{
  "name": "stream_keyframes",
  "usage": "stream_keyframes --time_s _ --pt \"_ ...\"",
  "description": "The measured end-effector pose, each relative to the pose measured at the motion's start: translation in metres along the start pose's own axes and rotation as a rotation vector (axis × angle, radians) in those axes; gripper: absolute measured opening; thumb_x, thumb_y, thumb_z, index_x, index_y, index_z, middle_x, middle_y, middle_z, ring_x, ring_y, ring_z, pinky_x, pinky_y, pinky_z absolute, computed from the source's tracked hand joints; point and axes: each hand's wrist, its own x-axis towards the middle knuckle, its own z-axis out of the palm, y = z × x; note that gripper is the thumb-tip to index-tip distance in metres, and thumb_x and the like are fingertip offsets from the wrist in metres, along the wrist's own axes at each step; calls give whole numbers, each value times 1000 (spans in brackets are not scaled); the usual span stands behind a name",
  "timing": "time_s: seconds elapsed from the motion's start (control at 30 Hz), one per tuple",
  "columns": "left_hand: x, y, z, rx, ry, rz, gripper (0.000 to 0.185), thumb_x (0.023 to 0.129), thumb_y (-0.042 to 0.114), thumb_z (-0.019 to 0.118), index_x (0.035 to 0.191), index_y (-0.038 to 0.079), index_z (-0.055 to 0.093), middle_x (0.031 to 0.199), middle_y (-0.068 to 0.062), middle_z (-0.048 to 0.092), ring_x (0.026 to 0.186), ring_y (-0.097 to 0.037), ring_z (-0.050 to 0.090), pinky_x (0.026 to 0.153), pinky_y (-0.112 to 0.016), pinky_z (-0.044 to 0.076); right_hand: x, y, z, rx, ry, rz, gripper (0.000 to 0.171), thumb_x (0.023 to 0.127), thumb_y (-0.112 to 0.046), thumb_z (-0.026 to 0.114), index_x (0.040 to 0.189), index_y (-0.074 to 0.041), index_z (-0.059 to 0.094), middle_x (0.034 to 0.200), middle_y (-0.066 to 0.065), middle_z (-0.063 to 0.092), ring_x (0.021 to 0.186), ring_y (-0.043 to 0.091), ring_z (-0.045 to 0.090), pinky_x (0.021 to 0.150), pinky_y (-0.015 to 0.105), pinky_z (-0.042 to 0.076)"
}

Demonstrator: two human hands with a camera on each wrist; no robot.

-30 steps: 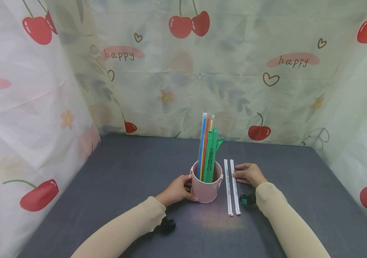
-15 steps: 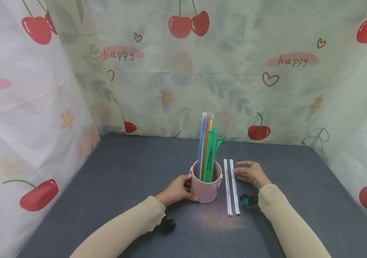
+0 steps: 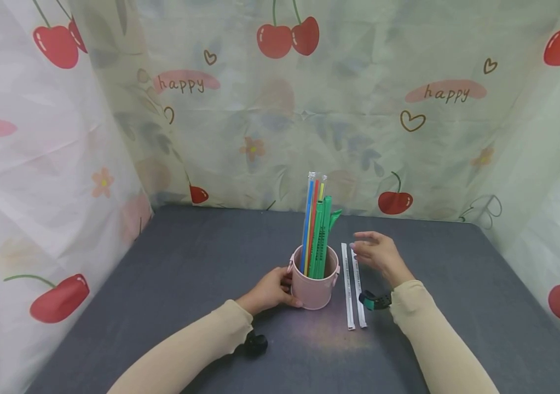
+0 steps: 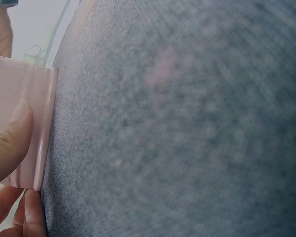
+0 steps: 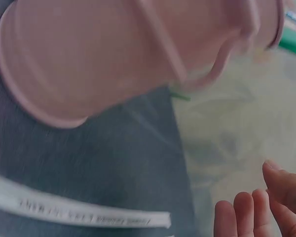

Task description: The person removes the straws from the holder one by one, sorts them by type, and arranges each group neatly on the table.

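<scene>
A: Where's the pink bucket (image 3: 312, 296)?

B: Upright on the dark counter (image 3: 186, 262), just in front of the person, with the left hand (image 3: 272, 290) at its side.

A: Is that hand gripping it?

B: Yes. In the left wrist view the thumb (image 4: 12, 143) lies along the pink wall, and the fingers (image 4: 33, 215) curl against the other side, near the base.

A: What's standing inside?

B: Clear-wrapped straws (image 3: 307, 224) in blue, red and yellow, and green wrapped sticks (image 3: 320, 246) beside them. All of them lean slightly to the right at the top, and the straws reach higher.

A: And the right hand (image 3: 379, 257)?

B: Raised over the far end of the right one of two white wrapped sticks (image 3: 347, 290). Its fingers are loosely extended, thumb near them, and they hold nothing.

A: How do the white ones lie?

B: Flat on the counter, side by side with a narrow gap, just right of the bucket. They have small print along them, too blurred to read.

A: Behind it all?

B: A pale curtain (image 3: 339, 87) printed with cherries, hearts and "happy".
</scene>
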Motion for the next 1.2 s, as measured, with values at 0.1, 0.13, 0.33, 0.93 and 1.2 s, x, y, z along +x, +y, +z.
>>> stream_keyframes --time_s 0.1,0.13,0.33,0.93,1.2 --pt "0 0 0 -3 -2 -3 72 68 10 88 131 3 53 119 -11 57 110 -26 58 96 -44 50 -5 -8 5 -3 -11 -35 48 90 -9 68 133 2 50 111 13 65 98 17 67 92 39 53" --pt "0 0 0 -4 -2 -5 72 68 10 88 131 3 54 119 -11 57 110 -26 58 97 -44 50 -6 -11 6 -12 -16 -49 49 90 -10 69 134 1 50 112 13 65 98 16 66 91 39 53" --pt "0 0 -1 -10 -2 -6 71 68 9 88 130 3 54 118 -10 57 110 -26 58 97 -44 49 -16 -23 14 -3 -41 -128 52 90 -12 69 135 2 48 111 11 64 92 7 65 89 36 55" --pt "0 -1 -1 -10 1 2 71 68 9 88 130 3 54 118 -11 58 108 -25 59 96 -44 50 -30 -40 41 102 3 -313 43 87 -8 71 124 6 54 93 -5 64 86 2 66 82 28 57" --pt "0 0 -1 -8 0 -1 70 68 9 88 130 3 55 119 -11 57 109 -26 59 97 -44 50 -31 -42 48 51 31 -300 42 88 -15 72 124 0 57 103 5 61 90 3 64 85 29 56"
